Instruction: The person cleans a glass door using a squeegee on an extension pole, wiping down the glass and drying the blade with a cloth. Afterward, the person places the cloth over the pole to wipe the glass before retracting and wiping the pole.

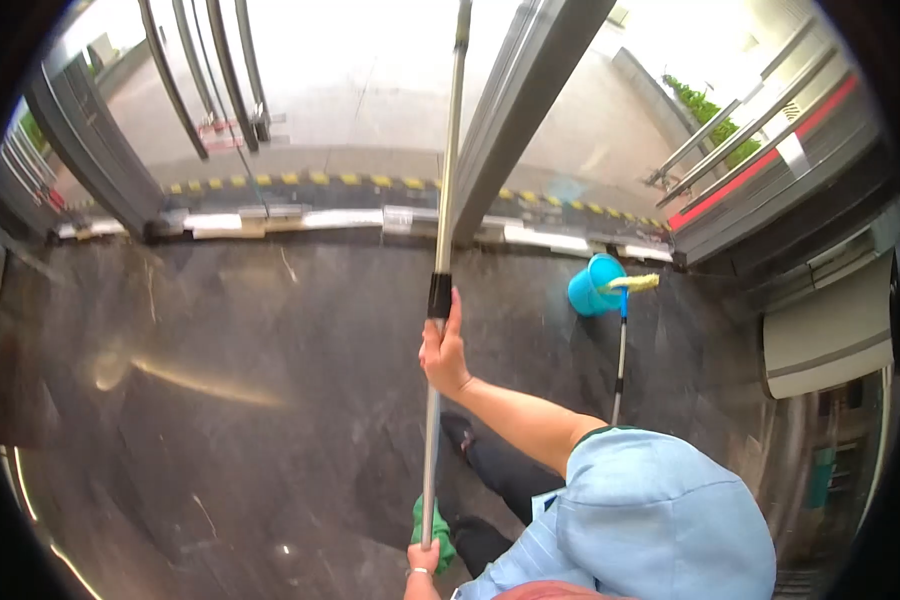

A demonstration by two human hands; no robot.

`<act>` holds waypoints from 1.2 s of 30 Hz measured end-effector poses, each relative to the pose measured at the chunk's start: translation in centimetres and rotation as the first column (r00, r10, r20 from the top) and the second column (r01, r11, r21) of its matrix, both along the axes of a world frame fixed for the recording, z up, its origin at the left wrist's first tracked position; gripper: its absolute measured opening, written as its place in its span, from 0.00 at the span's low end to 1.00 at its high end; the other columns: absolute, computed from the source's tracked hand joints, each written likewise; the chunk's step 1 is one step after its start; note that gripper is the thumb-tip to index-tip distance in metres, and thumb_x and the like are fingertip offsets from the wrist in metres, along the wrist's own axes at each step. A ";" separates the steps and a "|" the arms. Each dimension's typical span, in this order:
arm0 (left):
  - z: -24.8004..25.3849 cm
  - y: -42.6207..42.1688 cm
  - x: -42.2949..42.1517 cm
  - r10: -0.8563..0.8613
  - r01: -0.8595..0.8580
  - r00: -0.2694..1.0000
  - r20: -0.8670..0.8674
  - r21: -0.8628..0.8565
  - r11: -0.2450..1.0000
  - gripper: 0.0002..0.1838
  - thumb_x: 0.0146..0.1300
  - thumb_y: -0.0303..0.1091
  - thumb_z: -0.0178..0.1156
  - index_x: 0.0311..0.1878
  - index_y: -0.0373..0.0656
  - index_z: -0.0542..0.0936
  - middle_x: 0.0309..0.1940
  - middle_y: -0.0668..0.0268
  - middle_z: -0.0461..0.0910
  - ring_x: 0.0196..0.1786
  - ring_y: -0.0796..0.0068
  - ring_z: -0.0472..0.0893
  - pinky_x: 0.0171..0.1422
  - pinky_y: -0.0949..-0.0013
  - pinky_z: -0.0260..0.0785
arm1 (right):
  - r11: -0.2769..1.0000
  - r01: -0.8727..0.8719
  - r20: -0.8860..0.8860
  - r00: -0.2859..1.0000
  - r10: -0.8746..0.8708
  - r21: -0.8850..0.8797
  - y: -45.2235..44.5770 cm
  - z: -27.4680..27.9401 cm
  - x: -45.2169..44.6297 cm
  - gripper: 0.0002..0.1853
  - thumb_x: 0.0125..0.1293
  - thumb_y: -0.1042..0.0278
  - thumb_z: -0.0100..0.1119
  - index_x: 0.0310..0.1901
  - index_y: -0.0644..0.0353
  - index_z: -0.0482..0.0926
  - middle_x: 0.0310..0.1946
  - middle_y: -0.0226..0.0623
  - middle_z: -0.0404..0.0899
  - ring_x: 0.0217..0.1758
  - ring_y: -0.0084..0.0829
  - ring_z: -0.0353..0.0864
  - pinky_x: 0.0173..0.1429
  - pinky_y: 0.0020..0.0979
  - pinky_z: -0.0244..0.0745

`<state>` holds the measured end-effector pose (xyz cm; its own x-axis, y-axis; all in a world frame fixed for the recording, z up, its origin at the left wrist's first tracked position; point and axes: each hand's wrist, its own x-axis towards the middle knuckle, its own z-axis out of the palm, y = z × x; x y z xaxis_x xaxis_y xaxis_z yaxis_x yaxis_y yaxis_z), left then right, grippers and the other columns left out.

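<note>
A long telescopic pole [448, 190] runs nearly upright through the middle of the view, its far end beyond the top edge. My right hand [445, 352] is wrapped around it just below a black collar, arm stretched forward. Lower down, my left hand [422, 560] grips the near end of the same pole. A crumpled green cloth [442, 535] shows right by the left hand; whether the fingers hold it too, I cannot tell.
A blue bucket [592, 287] stands on the dark floor to the right. Across its rim lies the yellowish head of a second pole tool [623, 340]. Ahead are a grey door frame [515, 130], bar handles and a yellow-black floor strip [345, 181].
</note>
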<state>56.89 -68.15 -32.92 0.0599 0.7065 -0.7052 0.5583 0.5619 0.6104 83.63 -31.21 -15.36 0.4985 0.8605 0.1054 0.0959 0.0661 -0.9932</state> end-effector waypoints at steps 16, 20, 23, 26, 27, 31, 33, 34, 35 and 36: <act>14.7 -3.8 -4.6 0.226 -0.118 0.891 -0.394 0.279 0.953 0.13 0.51 0.42 0.68 0.25 0.42 0.82 0.15 0.55 0.76 0.19 0.63 0.76 0.29 0.58 0.68 | 0.795 -0.529 -0.640 0.728 0.247 -0.296 -12.8 7.0 -17.6 0.39 0.72 0.71 0.46 0.73 0.40 0.31 0.30 0.33 0.68 0.22 0.25 0.71 0.27 0.34 0.76; 16.1 4.1 -6.5 0.209 -0.076 0.949 -0.237 0.473 0.878 0.13 0.51 0.42 0.68 0.25 0.41 0.82 0.14 0.56 0.75 0.18 0.64 0.75 0.29 0.59 0.68 | 0.859 -0.511 -0.522 0.731 0.439 0.006 -8.7 19.8 -16.6 0.39 0.73 0.72 0.44 0.73 0.41 0.30 0.31 0.35 0.69 0.22 0.26 0.73 0.27 0.34 0.75; 17.0 9.7 -7.4 0.140 -0.030 0.979 -0.149 0.574 0.818 0.13 0.51 0.42 0.69 0.25 0.41 0.81 0.14 0.57 0.75 0.18 0.65 0.74 0.28 0.60 0.68 | 0.831 -0.496 -0.237 0.801 0.550 0.253 -4.4 29.3 -15.6 0.38 0.73 0.71 0.44 0.73 0.45 0.31 0.27 0.34 0.70 0.20 0.25 0.74 0.25 0.30 0.74; 17.8 16.2 -7.5 0.041 0.019 0.996 -0.077 0.653 0.757 0.13 0.52 0.41 0.69 0.25 0.41 0.81 0.13 0.58 0.75 0.18 0.67 0.74 0.28 0.61 0.68 | 0.732 -0.540 0.017 0.810 0.587 0.415 2.0 37.7 -13.6 0.38 0.74 0.70 0.43 0.74 0.47 0.30 0.23 0.33 0.69 0.20 0.25 0.73 0.24 0.28 0.73; 18.1 18.2 -7.3 0.004 0.035 0.998 -0.057 0.670 0.741 0.13 0.52 0.41 0.69 0.25 0.41 0.81 0.13 0.58 0.75 0.17 0.67 0.73 0.28 0.61 0.67 | 0.693 -0.541 0.075 0.811 0.581 0.476 4.0 40.3 -13.1 0.38 0.74 0.70 0.43 0.74 0.46 0.30 0.23 0.33 0.70 0.20 0.25 0.73 0.24 0.28 0.73; 24.2 28.1 -4.4 -0.017 -0.063 0.995 0.101 0.737 0.673 0.15 0.52 0.40 0.70 0.23 0.39 0.79 0.14 0.63 0.75 0.18 0.72 0.72 0.27 0.64 0.67 | 0.638 -0.516 0.151 0.830 0.536 0.572 8.9 48.6 -12.1 0.38 0.74 0.71 0.43 0.74 0.48 0.29 0.25 0.35 0.70 0.19 0.24 0.74 0.22 0.27 0.74; 32.8 33.1 -2.1 -0.003 -0.218 0.962 0.272 0.777 0.590 0.15 0.53 0.38 0.72 0.22 0.40 0.78 0.16 0.70 0.74 0.20 0.80 0.71 0.26 0.69 0.66 | 0.639 -0.497 0.147 0.841 0.520 0.587 10.8 49.5 -12.2 0.39 0.73 0.72 0.45 0.75 0.49 0.30 0.25 0.36 0.70 0.21 0.25 0.78 0.25 0.27 0.79; 37.1 35.9 -1.4 -0.037 -0.241 0.953 0.301 0.825 0.511 0.13 0.54 0.37 0.71 0.23 0.42 0.78 0.17 0.72 0.74 0.21 0.82 0.71 0.26 0.72 0.66 | 0.599 -0.509 0.179 0.833 0.524 0.618 11.7 48.3 -12.9 0.39 0.73 0.72 0.46 0.75 0.49 0.32 0.24 0.36 0.70 0.21 0.25 0.78 0.26 0.28 0.79; 40.7 38.7 -1.0 -0.062 -0.367 0.884 0.464 0.770 0.522 0.12 0.55 0.36 0.70 0.23 0.42 0.79 0.18 0.73 0.74 0.21 0.83 0.71 0.25 0.74 0.65 | 0.626 -0.533 0.175 0.823 0.541 0.569 11.9 47.0 -13.7 0.38 0.73 0.73 0.46 0.75 0.50 0.33 0.26 0.36 0.71 0.23 0.26 0.80 0.26 0.28 0.79; 43.7 41.0 -0.8 -0.083 -0.483 0.784 0.615 0.689 0.540 0.11 0.56 0.35 0.69 0.23 0.42 0.80 0.18 0.74 0.74 0.21 0.84 0.72 0.25 0.77 0.65 | 0.591 -0.585 0.107 0.755 0.646 0.555 12.0 45.6 -14.5 0.40 0.72 0.72 0.49 0.75 0.50 0.33 0.25 0.34 0.67 0.24 0.25 0.78 0.29 0.29 0.78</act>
